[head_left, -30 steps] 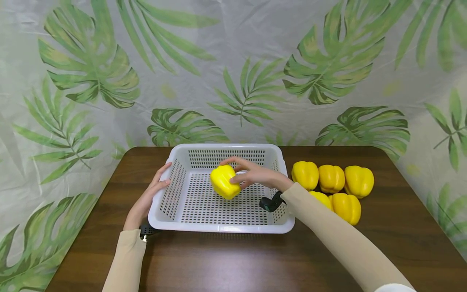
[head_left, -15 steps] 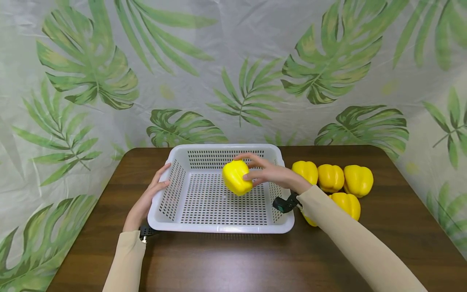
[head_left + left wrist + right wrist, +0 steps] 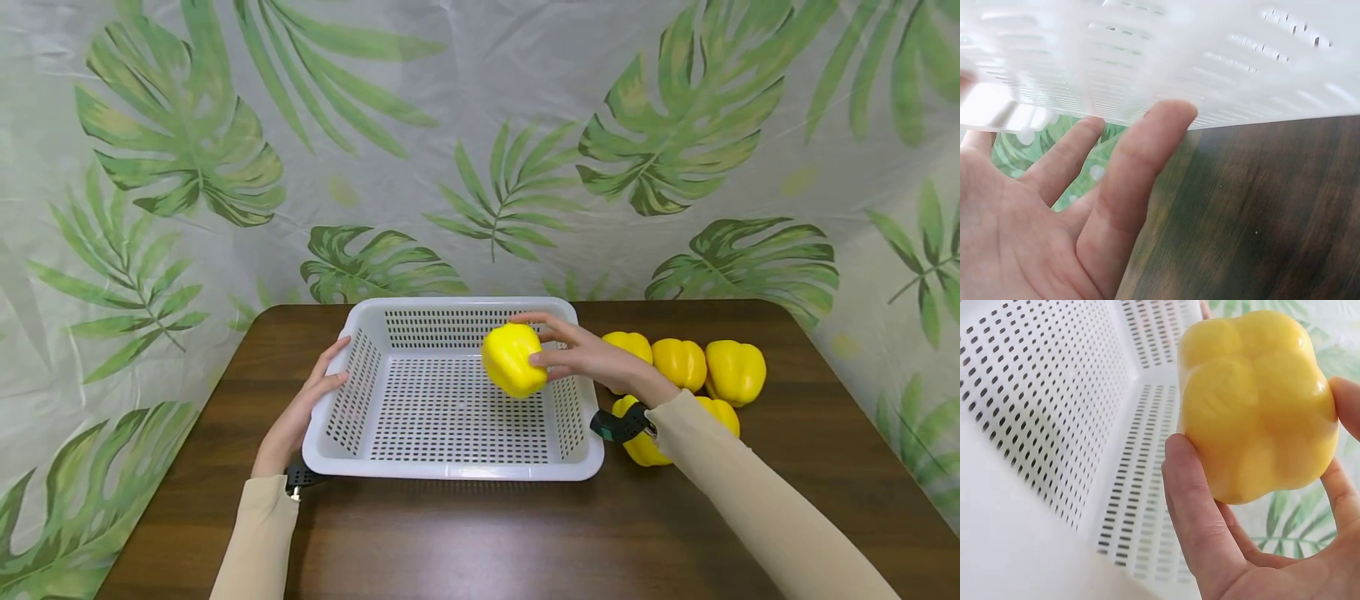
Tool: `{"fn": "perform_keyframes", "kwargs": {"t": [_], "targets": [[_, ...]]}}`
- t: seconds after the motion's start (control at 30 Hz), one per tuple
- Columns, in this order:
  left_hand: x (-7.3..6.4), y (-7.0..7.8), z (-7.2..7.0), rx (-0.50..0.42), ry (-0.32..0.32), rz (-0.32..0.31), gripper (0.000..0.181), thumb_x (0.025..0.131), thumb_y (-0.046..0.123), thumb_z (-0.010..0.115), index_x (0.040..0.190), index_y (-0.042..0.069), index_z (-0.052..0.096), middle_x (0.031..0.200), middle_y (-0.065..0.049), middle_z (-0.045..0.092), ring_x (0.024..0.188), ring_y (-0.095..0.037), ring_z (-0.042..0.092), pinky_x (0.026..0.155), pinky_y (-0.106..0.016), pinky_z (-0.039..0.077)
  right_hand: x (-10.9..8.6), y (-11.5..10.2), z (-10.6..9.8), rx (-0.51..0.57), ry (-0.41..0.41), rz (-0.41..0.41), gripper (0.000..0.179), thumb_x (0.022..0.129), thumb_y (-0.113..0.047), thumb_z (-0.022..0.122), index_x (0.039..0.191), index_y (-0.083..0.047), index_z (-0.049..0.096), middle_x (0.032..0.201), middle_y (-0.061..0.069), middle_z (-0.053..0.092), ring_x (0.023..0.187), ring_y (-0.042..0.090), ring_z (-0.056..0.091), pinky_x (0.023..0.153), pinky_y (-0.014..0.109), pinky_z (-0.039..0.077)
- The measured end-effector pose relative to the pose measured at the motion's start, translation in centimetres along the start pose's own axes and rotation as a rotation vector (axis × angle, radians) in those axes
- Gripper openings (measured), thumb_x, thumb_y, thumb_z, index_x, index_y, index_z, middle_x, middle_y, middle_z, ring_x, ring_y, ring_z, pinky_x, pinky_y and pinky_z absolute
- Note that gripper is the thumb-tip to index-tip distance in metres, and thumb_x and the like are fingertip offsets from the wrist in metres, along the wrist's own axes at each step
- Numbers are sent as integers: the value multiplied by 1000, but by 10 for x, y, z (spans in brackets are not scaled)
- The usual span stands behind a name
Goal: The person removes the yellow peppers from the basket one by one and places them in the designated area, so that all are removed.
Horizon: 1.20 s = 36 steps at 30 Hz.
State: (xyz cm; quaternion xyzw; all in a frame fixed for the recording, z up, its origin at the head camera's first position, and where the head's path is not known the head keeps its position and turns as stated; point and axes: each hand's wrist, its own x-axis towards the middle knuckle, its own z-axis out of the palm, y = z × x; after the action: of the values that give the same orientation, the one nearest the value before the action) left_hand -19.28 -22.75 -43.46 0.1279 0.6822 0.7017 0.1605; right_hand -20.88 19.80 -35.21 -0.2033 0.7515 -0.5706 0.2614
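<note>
My right hand (image 3: 585, 354) holds a yellow bell pepper (image 3: 513, 360) over the right half of a white plastic basket (image 3: 450, 471). In the right wrist view, thumb and fingers grip the bell pepper (image 3: 1254, 406) from both sides, above the slotted basket wall. My left hand (image 3: 300, 408) is at the basket's left side, its fingertips against the outer wall by the rim. Seen from the left wrist, that hand (image 3: 1079, 206) has its thumb and fingers extended, with the thumb tip at the slotted white wall (image 3: 1222, 69).
Several more yellow bell peppers (image 3: 735, 372) lie on the brown wooden table (image 3: 450, 542) to the right of the basket, partly behind my right forearm. A leaf-patterned cloth (image 3: 495, 125) hangs behind the table.
My right hand has moved to the right with the bell pepper, from the basket's middle toward its right wall. The left hand and the basket have stayed in place.
</note>
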Motion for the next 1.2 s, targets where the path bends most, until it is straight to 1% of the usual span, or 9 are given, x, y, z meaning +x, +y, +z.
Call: {"fn": "perform_keyframes", "kwargs": {"t": [0.1, 0.2, 0.3, 0.47, 0.53, 0.7, 0.9, 1.07, 1.2], "targets": [[0, 0, 0, -6, -2, 0, 56, 104, 23, 33, 152, 34, 9, 155, -12, 0, 130, -45, 21, 89, -52, 38, -6, 1, -4, 12, 21, -10, 56, 94, -24, 61, 144, -28, 36, 140, 17, 34, 117, 36, 46, 89, 47, 47], [-1, 1, 0, -10, -4, -1, 56, 104, 22, 33, 152, 34, 8, 155, -13, 0, 130, -45, 21, 88, -52, 38, -11, 2, -7, 22, 36, -14, 56, 94, -24, 61, 144, -28, 36, 141, 17, 34, 118, 35, 46, 89, 48, 46], [-1, 1, 0, -12, -5, 0, 56, 104, 22, 32, 152, 34, 8, 155, -13, 0, 130, -46, 21, 88, -52, 39, -16, 3, -11, 19, 45, -14, 57, 94, -24, 61, 145, -27, 35, 142, 18, 31, 120, 37, 44, 90, 49, 45], [0, 1, 0, -7, -5, 2, 56, 104, 21, 32, 153, 34, 8, 155, -13, 1, 130, -46, 21, 87, -53, 39, -25, 5, -16, -9, 73, -1, 58, 93, -24, 61, 145, -29, 34, 144, 16, 30, 127, 39, 36, 91, 51, 44], [0, 1, 0, -2, -5, 3, 56, 104, 21, 32, 153, 34, 8, 155, -13, 1, 130, -47, 21, 87, -54, 39, -28, 5, -18, -17, 89, 6, 58, 93, -24, 61, 145, -30, 34, 144, 16, 31, 126, 39, 36, 91, 51, 44], [0, 1, 1, 16, 0, 3, 56, 104, 22, 32, 153, 34, 8, 155, -13, 1, 129, -46, 22, 88, -53, 38, -35, 5, -22, -35, 121, 10, 58, 93, -24, 62, 144, -28, 35, 140, 18, 33, 121, 38, 41, 90, 49, 45], [0, 1, 1, 17, 1, -1, 56, 104, 23, 32, 153, 34, 8, 155, -13, 2, 130, -45, 22, 89, -52, 38, -44, 6, -25, -51, 146, -1, 58, 93, -24, 62, 144, -26, 34, 139, 18, 35, 120, 37, 42, 90, 49, 45], [0, 2, 1, 3, -2, -1, 56, 104, 23, 32, 153, 34, 8, 155, -13, 1, 130, -46, 21, 88, -53, 38, -50, 8, -28, -27, 161, -2, 58, 94, -23, 61, 144, -25, 32, 140, 18, 33, 121, 38, 40, 91, 51, 43], [0, 1, 0, 2, -2, -2, 56, 104, 23, 32, 152, 35, 8, 155, -13, 0, 130, -47, 21, 87, -54, 39, -55, 9, -31, -6, 171, -22, 58, 94, -22, 60, 144, -24, 31, 141, 19, 32, 117, 38, 46, 90, 51, 44]]}}
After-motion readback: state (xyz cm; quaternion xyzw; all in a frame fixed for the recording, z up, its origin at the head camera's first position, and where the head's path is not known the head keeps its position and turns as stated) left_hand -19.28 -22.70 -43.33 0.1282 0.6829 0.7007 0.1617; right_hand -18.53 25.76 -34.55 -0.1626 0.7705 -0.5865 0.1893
